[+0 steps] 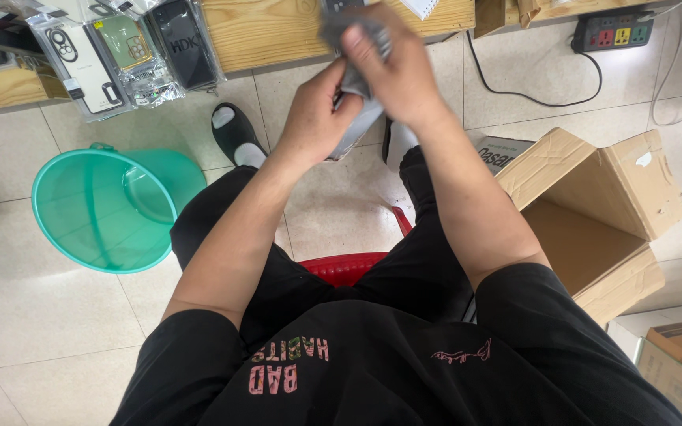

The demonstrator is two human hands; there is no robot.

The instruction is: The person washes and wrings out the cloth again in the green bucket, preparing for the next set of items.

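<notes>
Grey cloth (357, 35) is pinched in the right hand (396, 75), pressed on a slim grey device (354, 118) gripped by the left hand (317, 118) above the knees; wiping seems underway; next likely needs a turned face.

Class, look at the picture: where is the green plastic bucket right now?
In the head view, the green bucket stands on the tiled floor on the person's left, beside the left leg and below the packaged phone cases.
</notes>
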